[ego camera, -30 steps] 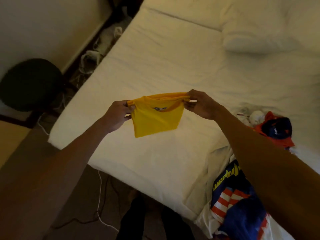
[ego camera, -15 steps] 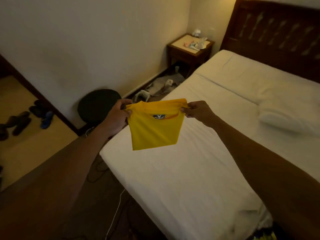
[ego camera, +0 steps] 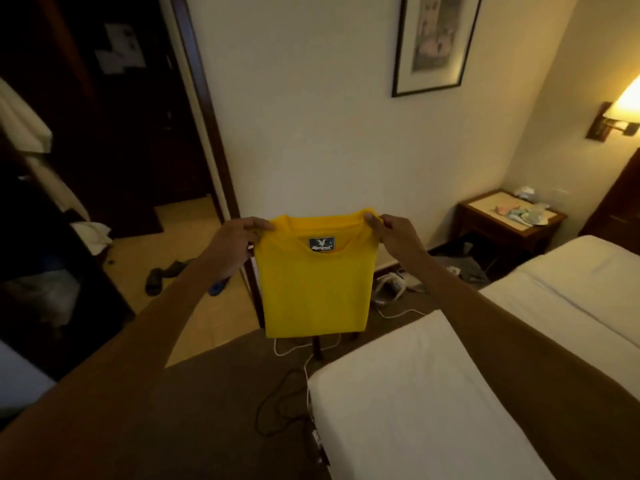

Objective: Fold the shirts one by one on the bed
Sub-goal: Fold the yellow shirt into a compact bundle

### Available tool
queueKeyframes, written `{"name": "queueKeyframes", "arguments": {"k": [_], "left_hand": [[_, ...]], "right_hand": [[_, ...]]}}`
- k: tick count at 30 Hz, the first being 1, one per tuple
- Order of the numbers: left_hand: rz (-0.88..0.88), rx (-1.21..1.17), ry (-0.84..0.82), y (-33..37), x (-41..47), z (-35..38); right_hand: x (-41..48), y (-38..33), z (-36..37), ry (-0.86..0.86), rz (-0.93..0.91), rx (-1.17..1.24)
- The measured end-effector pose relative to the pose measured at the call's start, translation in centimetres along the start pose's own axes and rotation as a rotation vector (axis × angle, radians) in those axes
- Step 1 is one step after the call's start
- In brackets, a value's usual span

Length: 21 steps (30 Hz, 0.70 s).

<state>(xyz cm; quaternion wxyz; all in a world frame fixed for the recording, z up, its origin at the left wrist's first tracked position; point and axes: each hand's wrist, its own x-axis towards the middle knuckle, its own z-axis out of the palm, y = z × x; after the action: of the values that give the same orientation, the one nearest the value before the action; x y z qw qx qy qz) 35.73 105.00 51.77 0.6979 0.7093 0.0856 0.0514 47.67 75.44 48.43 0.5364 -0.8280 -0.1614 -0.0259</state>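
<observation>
A yellow shirt (ego camera: 315, 289), folded narrow with a dark neck label showing, hangs upright in the air at the centre of the head view. My left hand (ego camera: 239, 237) pinches its top left corner and my right hand (ego camera: 394, 233) pinches its top right corner. The shirt is held out over the floor, left of the white bed (ego camera: 415, 410), which fills the lower right. No other shirts are in view.
A wooden nightstand (ego camera: 509, 230) with small items stands by the wall at right, under a lit wall lamp (ego camera: 620, 112). White cables (ego camera: 394, 311) and clutter lie on the floor beside the bed. Shoes (ego camera: 162, 275) sit near a dark doorway at left.
My view has swung up and to the left, away from the bed toward the wall. Both hands have raised the yellow shirt, which now hangs longer and flatter.
</observation>
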Motion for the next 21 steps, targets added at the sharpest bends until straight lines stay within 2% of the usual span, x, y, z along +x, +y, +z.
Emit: {"name": "queueKeyframes", "arguments": {"k": [2,6,10,17,21], "left_hand": [[0.028,-0.016,0.088,1.5,-0.3,-3.6],[0.154,0.100,0.261,3.0,-0.4,-11.3],[0.186,0.016,0.479,3.5,-0.8,-18.6],[0.013,-0.348,0.469,3.6,0.8,-31.3],[0.029,-0.407,0.527,3.7,4.0,-38.9]], "right_hand": [[2.1,-3.0,3.9,-0.016,-0.034,0.019],[5.5,-9.2,11.9,-0.022,-0.170,0.061],[8.4,-14.0,19.3,-0.013,-0.259,0.080],[13.8,-19.4,32.1,-0.045,-0.337,0.164],[18.6,-22.4,39.3,-0.103,-0.361,0.222]]}}
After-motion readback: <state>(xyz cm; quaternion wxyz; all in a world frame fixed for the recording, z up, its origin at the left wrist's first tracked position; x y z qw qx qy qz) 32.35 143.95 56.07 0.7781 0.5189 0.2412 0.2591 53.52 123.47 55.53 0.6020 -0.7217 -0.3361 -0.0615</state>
